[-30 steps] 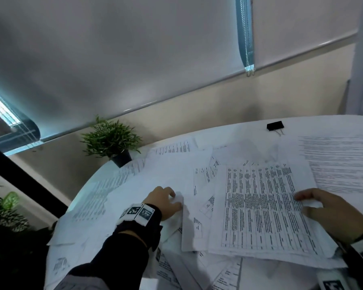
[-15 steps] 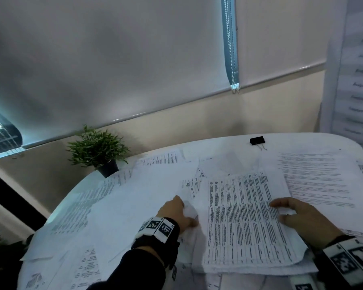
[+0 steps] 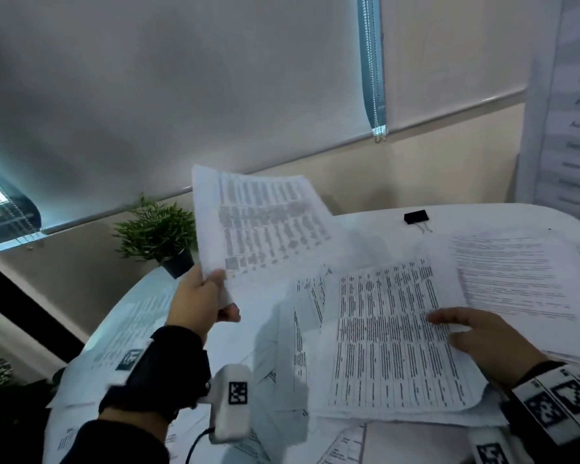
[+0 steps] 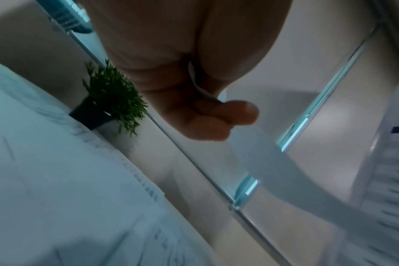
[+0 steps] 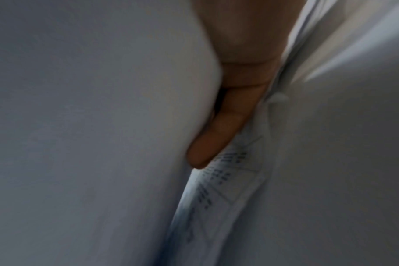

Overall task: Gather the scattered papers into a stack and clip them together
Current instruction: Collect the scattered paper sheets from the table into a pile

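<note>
Left hand (image 3: 200, 298) raised above the left part of a round white table (image 3: 503, 217), pinching the near lower corner of one printed sheet (image 3: 258, 222) between thumb and fingers, the sheet tilted up and blurred. Right hand (image 3: 482, 339) lying flat with straight fingers on top of a partly gathered stack (image 3: 392, 333) at near right, pressing it down; in the right wrist view, one finger (image 5: 219, 129) slipped along the stack's edge between sheets. More loose papers (image 3: 516, 272) spread over most of the table, overlapping, some reaching the left rim. Black binder clip (image 3: 416, 217) at the far side, well apart from both hands, wire handles pointing toward the near side. Small potted plant (image 3: 158, 229) at the far left edge; grey roller blinds (image 3: 181, 78) behind. Likely handling: very light, floppy and thin, apt to droop or fold from a single corner, slide over each other, and crease or tear under a rough pull; better taken by an edge with thumb above and fingers below, then squared by tapping the edges before clipping one side of the stack. Writing: dense tables of small print in rows and columns, too small and blurred to read; a hanging sheet (image 3: 576, 112) at far right with a column of words, also not legible. No brands visible.
</note>
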`<action>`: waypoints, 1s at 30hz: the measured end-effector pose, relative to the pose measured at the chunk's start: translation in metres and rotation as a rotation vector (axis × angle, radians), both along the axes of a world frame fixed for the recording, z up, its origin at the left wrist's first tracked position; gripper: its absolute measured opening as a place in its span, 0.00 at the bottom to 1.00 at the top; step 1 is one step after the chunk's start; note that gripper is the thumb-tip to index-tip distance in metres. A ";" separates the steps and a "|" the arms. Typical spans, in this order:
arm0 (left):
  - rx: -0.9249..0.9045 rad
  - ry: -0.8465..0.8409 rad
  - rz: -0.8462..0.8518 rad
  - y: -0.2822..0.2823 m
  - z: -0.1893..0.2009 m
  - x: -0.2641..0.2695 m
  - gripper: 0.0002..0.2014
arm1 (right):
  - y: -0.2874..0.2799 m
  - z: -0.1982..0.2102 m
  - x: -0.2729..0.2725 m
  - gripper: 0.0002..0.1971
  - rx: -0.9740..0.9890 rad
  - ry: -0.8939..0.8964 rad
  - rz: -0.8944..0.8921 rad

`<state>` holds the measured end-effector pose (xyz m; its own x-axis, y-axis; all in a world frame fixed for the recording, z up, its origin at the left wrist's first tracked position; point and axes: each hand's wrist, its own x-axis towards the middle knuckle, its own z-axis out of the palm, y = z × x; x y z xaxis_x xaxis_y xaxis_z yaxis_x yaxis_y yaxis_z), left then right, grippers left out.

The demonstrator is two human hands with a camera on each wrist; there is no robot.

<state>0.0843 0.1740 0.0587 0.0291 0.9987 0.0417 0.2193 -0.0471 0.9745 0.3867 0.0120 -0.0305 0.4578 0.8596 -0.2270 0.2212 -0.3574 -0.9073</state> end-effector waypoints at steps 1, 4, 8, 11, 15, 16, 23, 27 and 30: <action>-0.024 0.013 -0.062 -0.008 -0.002 0.005 0.07 | 0.001 0.003 -0.003 0.23 0.021 0.051 -0.020; -0.082 0.184 -0.290 -0.037 -0.019 0.024 0.04 | 0.001 0.019 -0.012 0.15 0.203 0.438 -0.101; -0.198 0.457 -0.561 -0.070 -0.050 0.053 0.10 | -0.005 0.027 -0.014 0.24 0.316 0.681 0.009; -0.146 0.573 -0.517 -0.072 -0.050 0.062 0.19 | -0.006 0.019 -0.002 0.33 0.225 0.393 -0.095; -0.081 0.911 -0.249 -0.036 -0.050 0.060 0.30 | -0.005 0.024 0.020 0.17 0.165 0.007 -0.149; -0.112 1.009 -0.230 -0.031 -0.054 0.061 0.32 | -0.006 0.027 0.028 0.17 0.178 -0.032 -0.132; -0.186 1.236 -0.216 -0.045 -0.077 0.106 0.49 | -0.010 -0.007 0.084 0.49 0.068 0.011 -0.210; -0.187 1.122 -0.286 -0.040 -0.076 0.115 0.23 | -0.007 -0.010 0.079 0.28 -0.004 -0.008 -0.171; -0.201 1.115 -0.232 -0.028 -0.076 0.101 0.21 | -0.005 -0.011 0.073 0.22 -0.043 -0.048 -0.118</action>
<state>0.1857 0.1464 -0.0173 0.1335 0.9500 -0.2822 0.9687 -0.0649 0.2395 0.4601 0.0067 -0.0415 0.5665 0.7889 -0.2382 0.2180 -0.4222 -0.8799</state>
